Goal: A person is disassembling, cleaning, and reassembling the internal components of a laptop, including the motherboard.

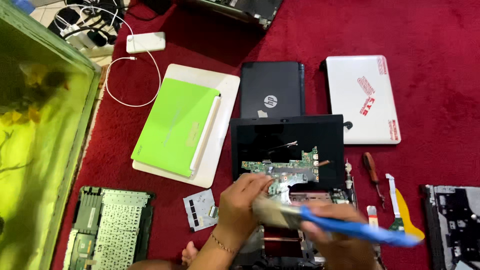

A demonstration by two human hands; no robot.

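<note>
Green circuit board (285,170): rests on the opened laptop base (300,200), left hand (240,205) pinching its lower edge. Right hand (330,230), just below, closed around a blue-handled brush (320,220). Risk: bristles could snag loose wires and connectors, judging by contact.

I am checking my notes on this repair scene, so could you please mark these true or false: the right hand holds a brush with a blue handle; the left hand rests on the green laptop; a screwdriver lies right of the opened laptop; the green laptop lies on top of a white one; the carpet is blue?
1. The right hand holds a brush with a blue handle. True.
2. The left hand rests on the green laptop. False: it is at the green circuit board on the opened laptop.
3. A screwdriver lies right of the opened laptop. True.
4. The green laptop lies on top of a white laptop. True.
5. The carpet is blue. False: it is red.
</note>
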